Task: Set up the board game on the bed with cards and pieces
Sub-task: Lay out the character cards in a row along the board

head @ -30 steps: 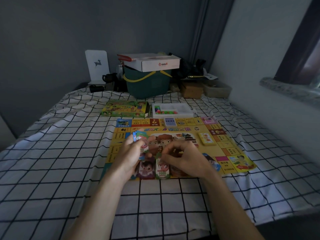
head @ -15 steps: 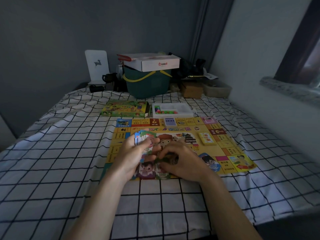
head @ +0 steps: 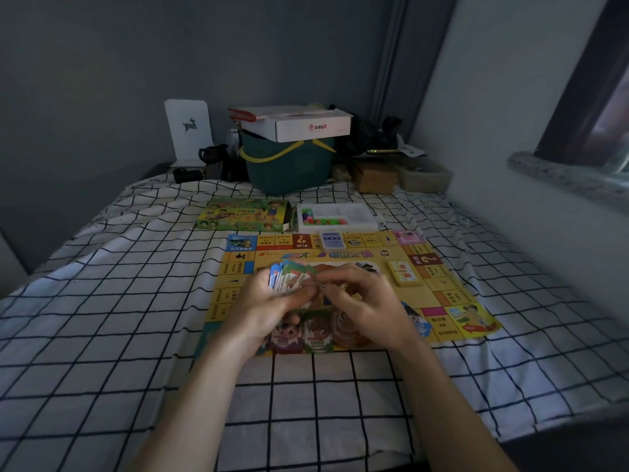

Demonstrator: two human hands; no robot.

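Above the yellow game board (head: 439, 291) lying flat on the checked bed sheet (head: 102, 335), the left hand (head: 269, 311) grips a fanned card stack (head: 289, 277) while the right hand (head: 367, 308) curls its fingers onto those cards

There is a single view, from a wide-angle camera worn on the person's head, looking forward and down along the bed (head: 102, 335) toward the far wall. It sits close above the near edge of the bed: both forearms enter from the bottom of the frame and the hands meet over the game board (head: 442, 294), which lies just past the frame's middle. Beyond the board, the green basket (head: 289, 168) stands at the head of the bed, well away from the camera. Right of the board, a wall and window ledge (head: 561, 175) bend with the lens. No second view overlaps this one.
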